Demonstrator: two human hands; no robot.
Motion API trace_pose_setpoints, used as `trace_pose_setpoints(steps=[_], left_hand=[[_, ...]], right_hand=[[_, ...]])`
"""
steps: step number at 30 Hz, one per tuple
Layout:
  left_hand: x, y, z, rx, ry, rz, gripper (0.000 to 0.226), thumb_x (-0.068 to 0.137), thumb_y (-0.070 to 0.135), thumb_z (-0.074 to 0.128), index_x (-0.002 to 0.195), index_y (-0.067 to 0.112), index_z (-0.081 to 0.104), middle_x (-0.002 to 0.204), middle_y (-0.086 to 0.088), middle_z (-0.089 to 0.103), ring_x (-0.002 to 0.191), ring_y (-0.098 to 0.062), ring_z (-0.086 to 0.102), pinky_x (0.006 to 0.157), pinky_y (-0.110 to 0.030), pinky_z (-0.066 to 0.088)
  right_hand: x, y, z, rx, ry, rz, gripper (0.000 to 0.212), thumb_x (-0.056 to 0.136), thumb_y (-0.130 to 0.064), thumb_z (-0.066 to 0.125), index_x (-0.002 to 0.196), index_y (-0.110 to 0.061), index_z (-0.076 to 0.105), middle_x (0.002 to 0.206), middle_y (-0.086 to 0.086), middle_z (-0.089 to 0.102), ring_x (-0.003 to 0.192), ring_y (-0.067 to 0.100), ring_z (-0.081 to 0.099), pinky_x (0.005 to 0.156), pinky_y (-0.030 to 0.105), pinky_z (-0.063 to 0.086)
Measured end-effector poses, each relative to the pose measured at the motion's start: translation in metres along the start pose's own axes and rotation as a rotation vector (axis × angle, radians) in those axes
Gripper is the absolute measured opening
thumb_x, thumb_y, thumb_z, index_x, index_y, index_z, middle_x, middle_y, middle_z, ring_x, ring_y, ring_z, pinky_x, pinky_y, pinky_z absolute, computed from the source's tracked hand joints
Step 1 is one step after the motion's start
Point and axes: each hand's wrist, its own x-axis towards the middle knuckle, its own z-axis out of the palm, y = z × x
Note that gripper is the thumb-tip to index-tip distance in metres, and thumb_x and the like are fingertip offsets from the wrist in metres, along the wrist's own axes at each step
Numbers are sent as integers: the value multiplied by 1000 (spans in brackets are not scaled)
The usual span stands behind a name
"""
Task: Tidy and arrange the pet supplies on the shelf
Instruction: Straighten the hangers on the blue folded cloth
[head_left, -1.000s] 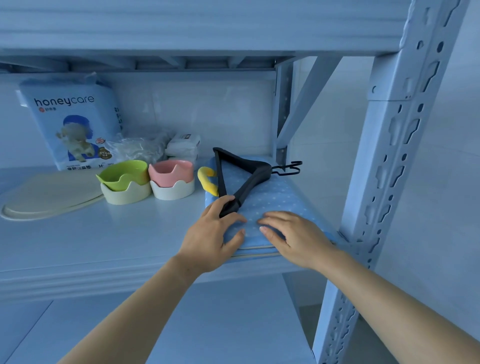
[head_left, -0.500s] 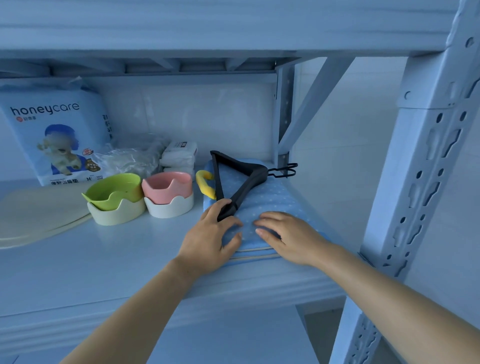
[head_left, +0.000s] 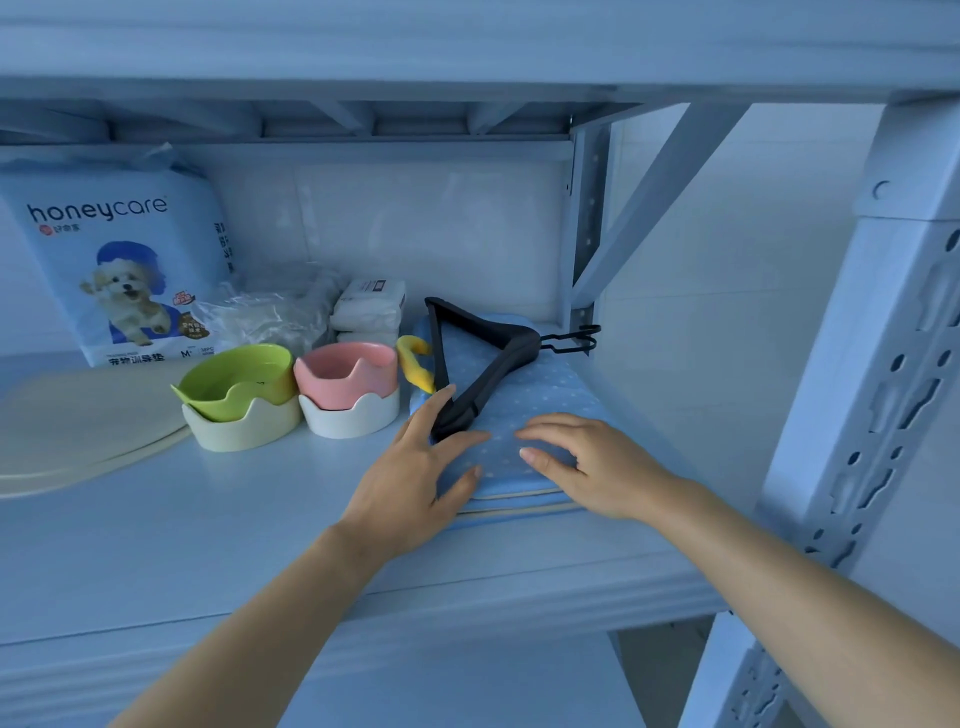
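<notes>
Head cam. K: blue pad (head_left: 545, 384) loc + hands?

R: Centre-right of frame, on shelf (head_left: 208, 519). Left hand (head_left: 410, 483) & right hand (head_left: 597, 467) flat on its near end, fingers spread, gripping nothing. Long axis runs front-to-back. Hanger (head_left: 488, 374) on top, hook pts right. Rec: push evenly w/ both palms, square to shelf edge.

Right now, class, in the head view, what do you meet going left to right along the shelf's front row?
Flat cream round mat → lime-green notched bowl → pink notched bowl → folded blue dotted cloth.
</notes>
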Motion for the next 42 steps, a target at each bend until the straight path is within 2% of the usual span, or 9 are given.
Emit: trace_pose_setpoints(steps=[4,6,9,11,13,17,22,34,42], left_hand=[[-13,1,-10,53,38,20,34,89,43,51,123,38,54,154,9,15,131,-12,36,79,-26,48],[-20,5,-15,78,71,36,30,88,39,55,117,36,57,151,8,25,119,-13,46,67,-32,53],[-28,11,-18,101,103,73,24,84,32,64,108,30,64,138,5,43,108,-16,54,59,-35,54],[-31,13,-15,90,82,55,25,83,32,66,108,29,65,130,9,50,110,-14,54,65,-36,55],[-31,14,-10,59,20,9,32,84,35,66,116,30,63,128,12,52,116,-12,52,82,-32,52],[-29,14,-3,62,-91,-54,44,87,35,62,130,32,53,138,13,46,128,-9,41,102,-20,33],[-31,12,-4,21,-54,-78,40,85,23,66,124,27,59,131,7,54,124,-13,46,102,-15,28],[-23,-8,-7,-20,-51,-121,38,83,18,69,120,25,63,127,4,59,122,-14,49,103,-21,35],[-10,-12,-2,-45,-29,-141,36,82,15,70,117,22,65,122,4,61,115,-14,54,95,-12,32]], right_hand=[[-9,1,-2,-46,-81,-9,59,82,-68,41,130,-35,49,141,-16,41,130,1,35,105,21,30],[-15,3,-2,-85,-88,-7,62,80,-69,44,132,-37,46,144,-16,38,132,2,32,108,23,27],[-22,5,-2,-154,-93,35,65,78,-70,47,136,-41,40,148,-16,32,136,4,26,115,39,19],[-26,6,-2,-155,-100,84,65,79,-69,48,137,-44,36,150,-17,28,139,4,20,115,49,13],[-29,5,0,-131,-101,115,62,81,-66,49,137,-46,35,151,-18,26,140,5,16,113,53,9],[-32,1,3,-125,-81,125,54,86,-58,50,137,-45,37,151,-16,27,141,5,17,113,51,11],[-32,-4,5,-114,-93,124,51,89,-53,50,137,-43,37,151,-15,27,141,6,17,113,53,12],[-9,-8,16,-100,-90,110,51,89,-51,51,137,-43,37,152,-16,25,141,7,16,112,56,11],[6,3,18,-91,-88,117,50,89,-51,52,137,-44,38,152,-15,27,141,6,17,112,55,12]])
